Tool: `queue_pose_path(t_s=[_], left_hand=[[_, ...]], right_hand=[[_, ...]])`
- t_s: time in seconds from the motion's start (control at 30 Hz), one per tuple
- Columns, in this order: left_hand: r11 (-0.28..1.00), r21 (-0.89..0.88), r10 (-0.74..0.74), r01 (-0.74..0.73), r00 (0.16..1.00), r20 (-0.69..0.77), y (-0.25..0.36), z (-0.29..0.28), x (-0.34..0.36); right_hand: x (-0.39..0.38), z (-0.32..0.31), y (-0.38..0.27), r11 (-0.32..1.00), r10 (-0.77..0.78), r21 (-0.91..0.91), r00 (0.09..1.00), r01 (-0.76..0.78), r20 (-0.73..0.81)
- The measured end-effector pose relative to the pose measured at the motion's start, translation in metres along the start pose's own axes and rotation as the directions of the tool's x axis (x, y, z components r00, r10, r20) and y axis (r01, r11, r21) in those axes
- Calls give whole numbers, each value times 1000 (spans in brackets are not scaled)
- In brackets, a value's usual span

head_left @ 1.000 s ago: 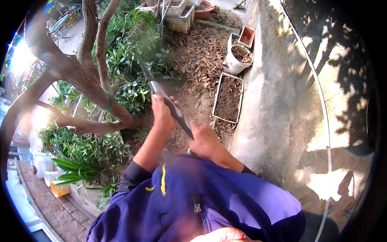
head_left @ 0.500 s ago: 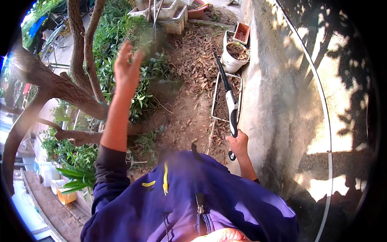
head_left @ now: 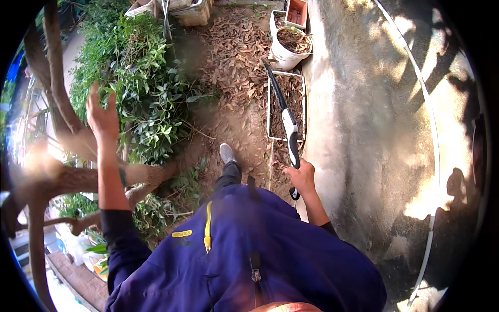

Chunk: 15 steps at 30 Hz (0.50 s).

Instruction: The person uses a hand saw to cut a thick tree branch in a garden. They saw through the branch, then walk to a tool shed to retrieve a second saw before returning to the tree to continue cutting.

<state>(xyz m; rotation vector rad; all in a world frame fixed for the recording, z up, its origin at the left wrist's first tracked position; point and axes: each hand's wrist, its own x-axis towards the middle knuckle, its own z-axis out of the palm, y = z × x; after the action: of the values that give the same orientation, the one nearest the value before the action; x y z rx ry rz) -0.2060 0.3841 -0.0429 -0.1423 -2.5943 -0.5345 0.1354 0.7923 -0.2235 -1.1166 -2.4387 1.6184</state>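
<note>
In my right hand [head_left: 301, 176] is a pruning saw [head_left: 289, 125] with a black and white handle, fingers wrapped round the grip. Its dark blade points away from me, over a white-rimmed planter [head_left: 269, 109] of soil and dry leaves. My left hand [head_left: 103, 115] is raised on the left with its fingers apart and nothing in it. That hand is nearest to a leafy green bush [head_left: 150, 88] and the tree trunk [head_left: 60, 78].
A concrete wall [head_left: 358, 130] with a white pipe [head_left: 434, 140] runs along the right. Beyond the planter stand a white pot [head_left: 285, 57] and a reddish pot [head_left: 296, 13]. Thick branches [head_left: 78, 179] cross on the left. Dry leaves [head_left: 236, 67] cover the soil path.
My left hand has moved left and lower, still spread. The view has shifted, and my shoe now shows on the path. The saw stays in my right hand.
</note>
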Motion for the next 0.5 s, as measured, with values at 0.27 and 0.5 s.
queue_pose_path(t_s=[0.27,0.5], left_hand=[[815,-171,-295,554,650,700,-63,167,-78],[884,-136,-99,448,463,881,-15,276,-26]], right_hand=[[90,45,-54,982,191,9,982,-191,-5],[144,72,-70,965,256,80,962,-249,-93]])
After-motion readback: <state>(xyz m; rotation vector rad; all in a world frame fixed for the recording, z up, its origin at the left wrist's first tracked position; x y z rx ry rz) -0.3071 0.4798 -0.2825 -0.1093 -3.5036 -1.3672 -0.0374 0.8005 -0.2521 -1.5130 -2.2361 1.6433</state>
